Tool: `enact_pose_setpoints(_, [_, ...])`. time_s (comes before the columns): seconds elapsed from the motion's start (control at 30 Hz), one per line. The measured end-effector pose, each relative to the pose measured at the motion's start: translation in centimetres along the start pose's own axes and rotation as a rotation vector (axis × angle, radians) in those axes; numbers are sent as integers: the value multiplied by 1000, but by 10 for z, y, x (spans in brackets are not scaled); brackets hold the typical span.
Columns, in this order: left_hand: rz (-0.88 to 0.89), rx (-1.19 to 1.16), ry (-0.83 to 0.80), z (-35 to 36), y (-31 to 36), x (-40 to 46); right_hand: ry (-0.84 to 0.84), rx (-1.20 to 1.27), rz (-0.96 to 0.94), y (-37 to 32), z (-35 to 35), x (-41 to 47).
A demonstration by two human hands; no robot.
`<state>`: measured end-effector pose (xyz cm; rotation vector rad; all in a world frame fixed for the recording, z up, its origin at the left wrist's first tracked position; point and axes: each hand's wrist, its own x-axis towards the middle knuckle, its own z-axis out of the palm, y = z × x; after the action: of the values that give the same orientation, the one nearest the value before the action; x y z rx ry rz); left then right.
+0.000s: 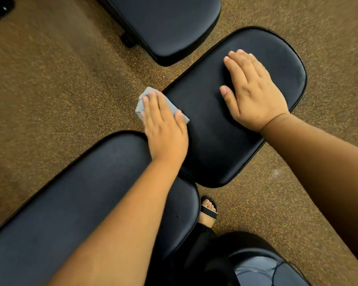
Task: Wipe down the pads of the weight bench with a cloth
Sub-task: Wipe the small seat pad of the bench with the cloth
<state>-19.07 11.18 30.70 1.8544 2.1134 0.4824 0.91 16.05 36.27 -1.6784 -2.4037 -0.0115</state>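
cloth (142,104) lay folded into a small grey pad at the left edge of the seat pad (225,112), part of it hanging past the rim over the speckled floor (60,89). the left hand (164,129) pressed it flat with straight fingers, the thumb laid along its near edge, so it was held by pressure and not by a pinch. the right hand (254,93) rested palm down on the far half of the same pad, fingers straight and relaxed, gripping nothing, probably to steady the pad.

the cloth looked thin, soft and light; it would likely bunch or slip out from under the palm unless kept folded and pressed, and the best hold seemed to be a flat hand across its middle. the pad's black vinyl looked smooth and a little cushioned, so the cloth should glide easily, while the rounded rim would need the fingers to wrap the cloth over the edge.

the long back pad (70,203) ran off the lower left corner and lay partly under the left forearm. a second bench pad (170,23) was cut off at the top. the frame beneath the pads was hidden. whether the cloth was damp, and which parts were already wiped, could not be told. a sandalled foot (209,211) showed below the seat
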Motion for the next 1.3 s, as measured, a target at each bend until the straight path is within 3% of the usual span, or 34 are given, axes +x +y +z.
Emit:
enact_pose_setpoints(0.13, [121,-57,-45,5,23,-51,31,144,76,-4,-8,0])
enact_pose_setpoints(0.23, [197,-373,-157,-4,29,-79,186,300,204,-31,-16,-12])
enact_pose_setpoints(0.27, [152,-574,-188,-10,27,-82,221,348,219,-46,-17,-18])
enact_pose_setpoints(0.33, [-126,-1036,-226,-30,22,-76,234,460,215,-84,-12,-32])
enact_pose_setpoints(0.43, [-529,-1436,-208,-59,8,-54,58,561,147,-137,10,-49])
enact_pose_setpoints(0.5, [-592,-1407,-137,-72,-6,-44,-86,442,71,-154,27,-57])
enact_pose_setpoints(0.63, [-581,-912,0,-77,-46,-32,-251,-8,-181,-129,42,-50])
enact_pose_setpoints(0.73, [-630,-698,-136,-75,-60,-16,-254,-111,-278,-91,33,-20])
enact_pose_setpoints(0.8, [-618,-656,-217,-75,-59,-8,-218,-156,-230,-61,23,6])
enact_pose_setpoints(0.93, [-598,-623,-276,-74,-49,-4,-140,-110,138,-27,5,48])
enact_pose_setpoints(1.03, [-620,-643,-252,-70,-50,-5,-54,-100,316,-63,16,54])
enact_pose_setpoints(1.17, [-609,-664,-216,-66,-57,-4,-70,34,98,-128,45,24])
enact_pose_setpoints(1.3, [-573,-666,-208,-62,-63,-1,-164,148,-138,-127,47,7])
